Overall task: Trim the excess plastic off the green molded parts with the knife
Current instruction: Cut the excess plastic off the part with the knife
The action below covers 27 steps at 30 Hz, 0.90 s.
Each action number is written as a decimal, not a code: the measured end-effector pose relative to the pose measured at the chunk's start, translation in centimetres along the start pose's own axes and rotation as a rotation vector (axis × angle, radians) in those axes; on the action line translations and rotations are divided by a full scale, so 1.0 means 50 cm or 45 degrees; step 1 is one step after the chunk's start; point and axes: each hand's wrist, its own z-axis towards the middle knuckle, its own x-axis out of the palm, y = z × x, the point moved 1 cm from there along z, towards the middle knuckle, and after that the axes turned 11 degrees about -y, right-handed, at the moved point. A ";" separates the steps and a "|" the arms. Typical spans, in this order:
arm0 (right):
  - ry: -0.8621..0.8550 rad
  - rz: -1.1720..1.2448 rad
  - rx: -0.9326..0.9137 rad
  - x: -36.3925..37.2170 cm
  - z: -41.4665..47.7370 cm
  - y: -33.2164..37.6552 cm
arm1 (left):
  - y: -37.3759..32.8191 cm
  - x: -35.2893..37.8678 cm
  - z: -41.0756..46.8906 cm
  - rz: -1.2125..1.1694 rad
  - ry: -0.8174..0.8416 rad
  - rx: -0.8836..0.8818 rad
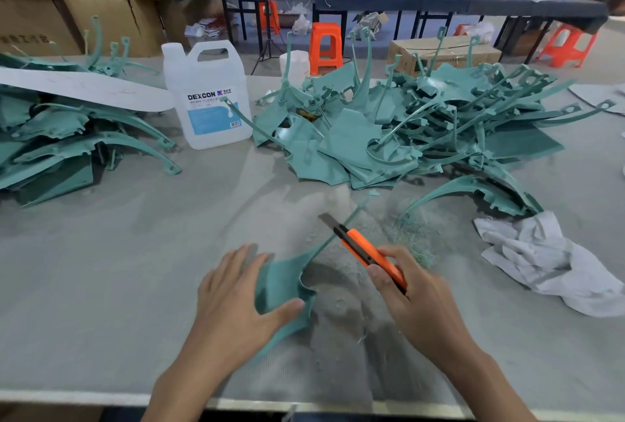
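Holding the green part (280, 283) well on our side of the jug (206, 96), we pinch its wide end in the left hand (233, 300), fingers spread, while the right hand (412, 300) grips the knife (365, 252). We should slice shallow along the strip, away from that hand.

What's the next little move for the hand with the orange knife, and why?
Probably draw the blade along the thin arm of the green part, shaving its edge. The right hand grips the knife with the blade meeting that arm, the left hand holds the part's wide end, and green shavings lie beside it.
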 end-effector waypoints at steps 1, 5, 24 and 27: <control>0.035 -0.019 -0.017 0.001 -0.002 0.004 | -0.008 0.009 0.009 0.070 0.039 0.028; 0.222 -0.128 -0.035 0.007 -0.016 0.015 | -0.031 0.034 0.026 0.123 0.142 -0.007; -0.210 -0.503 -0.372 -0.049 0.061 0.045 | -0.046 0.050 0.017 0.088 0.044 -0.035; 0.032 -0.437 -0.347 -0.020 0.017 0.044 | -0.044 0.051 0.017 0.096 0.035 -0.039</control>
